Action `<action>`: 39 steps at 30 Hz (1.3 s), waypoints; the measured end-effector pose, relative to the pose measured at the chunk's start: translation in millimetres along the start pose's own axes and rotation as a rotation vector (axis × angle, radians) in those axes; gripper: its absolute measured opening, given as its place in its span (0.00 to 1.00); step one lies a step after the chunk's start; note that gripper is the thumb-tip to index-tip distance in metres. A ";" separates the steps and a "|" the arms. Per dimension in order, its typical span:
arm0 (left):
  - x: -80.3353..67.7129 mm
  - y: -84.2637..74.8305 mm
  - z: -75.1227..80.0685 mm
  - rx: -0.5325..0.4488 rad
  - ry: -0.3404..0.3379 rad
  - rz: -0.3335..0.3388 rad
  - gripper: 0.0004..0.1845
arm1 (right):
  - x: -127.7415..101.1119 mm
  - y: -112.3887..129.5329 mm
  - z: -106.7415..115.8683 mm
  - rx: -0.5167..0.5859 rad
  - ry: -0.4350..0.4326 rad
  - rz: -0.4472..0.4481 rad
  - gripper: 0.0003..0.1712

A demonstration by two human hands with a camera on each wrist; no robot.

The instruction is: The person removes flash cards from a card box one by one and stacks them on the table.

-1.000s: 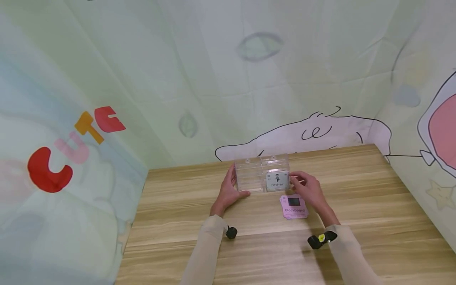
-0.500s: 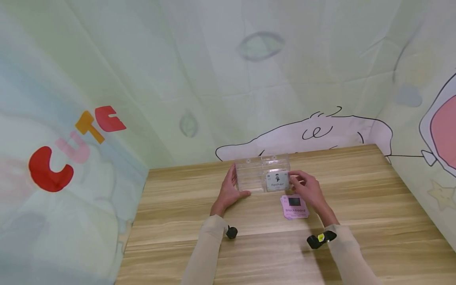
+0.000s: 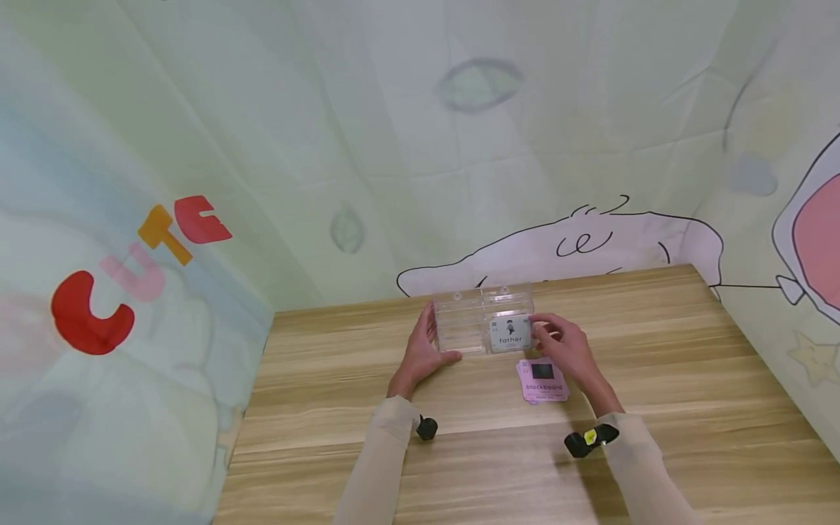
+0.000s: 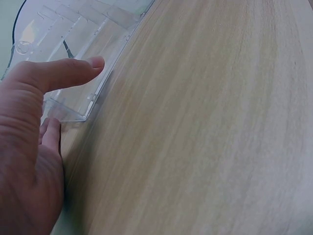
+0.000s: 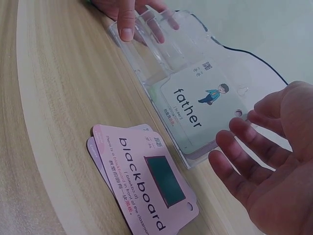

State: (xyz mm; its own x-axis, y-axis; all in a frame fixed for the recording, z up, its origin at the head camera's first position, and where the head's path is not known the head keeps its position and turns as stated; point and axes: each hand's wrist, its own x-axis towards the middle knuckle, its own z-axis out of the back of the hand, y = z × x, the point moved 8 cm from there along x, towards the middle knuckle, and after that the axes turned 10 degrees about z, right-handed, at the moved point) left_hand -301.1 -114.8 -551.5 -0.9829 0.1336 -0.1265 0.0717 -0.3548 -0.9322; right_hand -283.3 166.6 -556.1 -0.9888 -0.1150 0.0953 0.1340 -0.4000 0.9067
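Observation:
A clear plastic card holder (image 3: 461, 326) with tiered compartments side by side stands towards the table's back. Its left end is gripped by my left hand (image 3: 422, 355), whose thumb (image 4: 73, 72) lies across the front while the fingers reach round the side. In the right compartment sits a pale flashcard (image 5: 188, 110) marked "father", with more cards seemingly behind it. My right hand (image 3: 569, 348) has its bent, relaxed fingertips against the right edge of the card and holder; the exact contact is partly hidden. Just in front lies a small stack of pink flashcards (image 5: 151, 181), topped by "blackboard".
The wooden table (image 3: 341, 379) runs up to a printed cloth backdrop (image 3: 367, 131) behind it. More cloth hangs at both sides, with "CUTE" lettering (image 3: 95, 313) on the left. The holder's left compartment shows no cards.
The "father" card and my right fingertips have shifted very slightly to the left. My left hand, the holder and the pink stack look unmoved.

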 end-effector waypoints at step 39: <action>0.2 0.8 -0.1 0.002 0.008 0.000 0.62 | 0.9 -1.0 -7.4 0.053 -0.094 0.009 0.17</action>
State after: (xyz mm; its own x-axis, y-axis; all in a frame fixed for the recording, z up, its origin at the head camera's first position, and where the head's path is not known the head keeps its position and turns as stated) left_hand -301.2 -115.0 -552.3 -0.9815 0.1412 -0.1293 0.0715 -0.3564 -0.9316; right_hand -283.9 160.2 -560.0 -0.9896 -0.0314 0.1400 0.1421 -0.3499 0.9260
